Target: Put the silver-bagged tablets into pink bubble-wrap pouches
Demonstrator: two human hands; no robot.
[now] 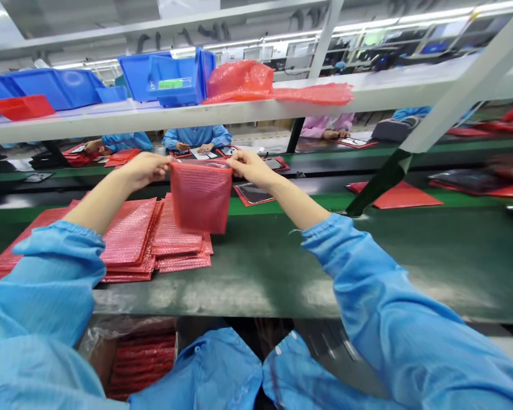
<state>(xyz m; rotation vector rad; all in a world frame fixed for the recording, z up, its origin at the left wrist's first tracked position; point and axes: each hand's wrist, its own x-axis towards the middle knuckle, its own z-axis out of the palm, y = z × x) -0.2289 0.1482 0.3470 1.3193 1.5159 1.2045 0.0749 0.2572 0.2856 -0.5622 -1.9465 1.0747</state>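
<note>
A red bubble-wrap bag [201,198] hangs upright in front of me, held by its two top corners. My left hand [147,168] pinches the left corner, and my right hand [250,168] grips the right one. Whether something sits inside the bag, I cannot tell. Below and to the left lie stacks of red bubble-wrap bags [126,236] on the green work surface [282,267]. Just beyond my right hand, a dark flat panel [255,193] rests on a red bag.
Overhead runs a white shelf [290,105] with blue bins [171,77] and red plastic wrap [243,80]. A slanted post [453,91] stands at right. Co-workers in blue [199,136] and pink sleeves sit across. Below the table edge, a box holds red bags [143,359].
</note>
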